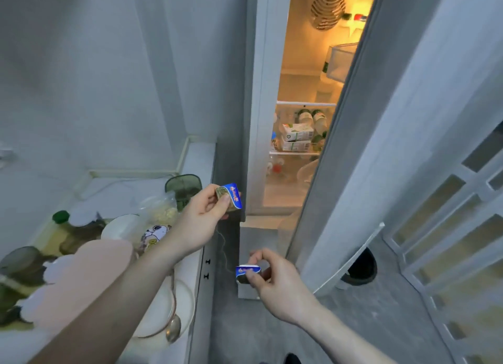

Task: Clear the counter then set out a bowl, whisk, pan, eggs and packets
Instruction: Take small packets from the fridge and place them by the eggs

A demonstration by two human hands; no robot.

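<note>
Left hand (202,214) raised near the right edge of the counter (200,156), thumb and fingers pinching a small blue-and-foil packet (231,197). The packet sits above the narrow gap between counter and fridge.

Right hand (275,279) lower and nearer, out over the grey floor (272,331), thumb and fingers pinching a second packet (246,272) of the same blue-and-white kind. The two packets are apart, one far and high, the other near and low.

Fridge (304,91) straight ahead, lit inside. Its door (362,145) stands partly open on the right and covers much of the interior. On a middle shelf: two stacked cartons (297,137) with green-topped bottles (313,117) behind them. Lower shelves too blurred to read.

Counter at left is crowded. A dark green container (185,186) stands at the far right end, with a clear bag (160,208) of pale contents just near of it. A white bowl (121,227) sits left of a cartoon-printed item (155,234). A green-capped bottle (61,219) and dark jars (19,263) stand at the left. At the near edge, a white plate (163,309) with a metal spoon (173,328) resting over its rim. A pink, blurred object (81,279) lies partly under the left forearm; cannot tell what it is.

White lattice panel (449,227) at far right.
</note>
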